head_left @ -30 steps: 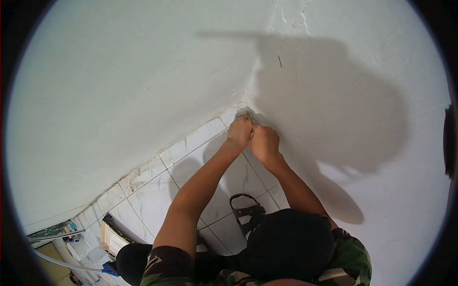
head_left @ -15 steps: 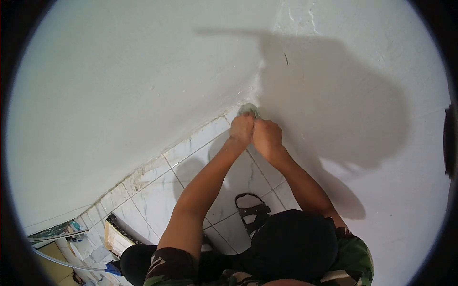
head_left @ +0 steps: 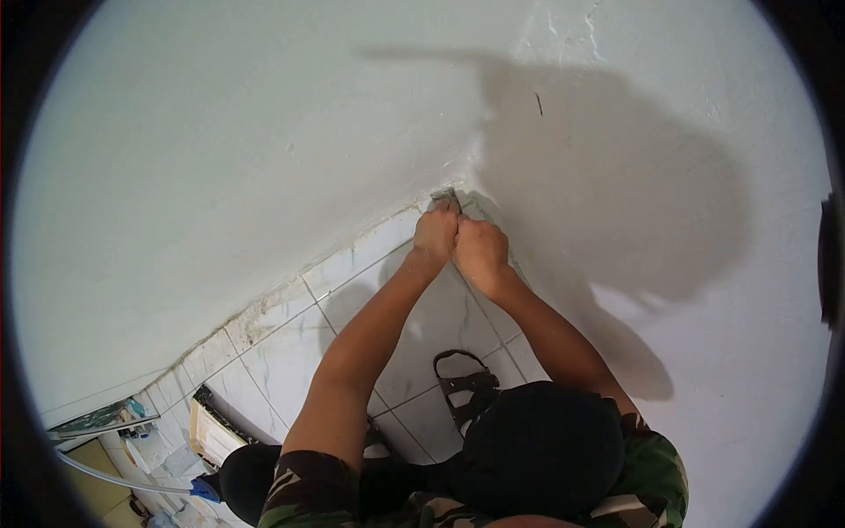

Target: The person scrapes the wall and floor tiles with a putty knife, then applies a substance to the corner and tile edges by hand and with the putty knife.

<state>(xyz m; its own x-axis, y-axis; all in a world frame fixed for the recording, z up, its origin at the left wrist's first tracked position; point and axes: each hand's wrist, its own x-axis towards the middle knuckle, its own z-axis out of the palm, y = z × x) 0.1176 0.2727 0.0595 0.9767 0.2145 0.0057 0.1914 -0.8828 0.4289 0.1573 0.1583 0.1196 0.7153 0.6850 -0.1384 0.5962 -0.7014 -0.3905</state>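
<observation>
In the corner where two white walls meet the tiled floor, both my hands are close together with curled fingers. My left hand (head_left: 436, 233) is closed around a small grey tool (head_left: 448, 195) that looks like a scraper; its far end touches the base of the wall. Pressed against it, my right hand (head_left: 481, 250) is closed too, and its grip on the tool is mostly hidden. Along the left wall's foot runs a strip of white skirting tile (head_left: 380, 241) with a rough, dirty upper edge.
White floor tiles (head_left: 440, 310) lie below my arms. A sandal (head_left: 466, 383) is on my foot. At the lower left are an open-topped box or tray (head_left: 213, 431), a pale hose (head_left: 119, 481) and cluttered items. A dark object (head_left: 827, 264) is on the right wall.
Both hands have shifted slightly left along the corner. The tool's end, a pale rounded blur before, now shows as a darker, narrower shape.
</observation>
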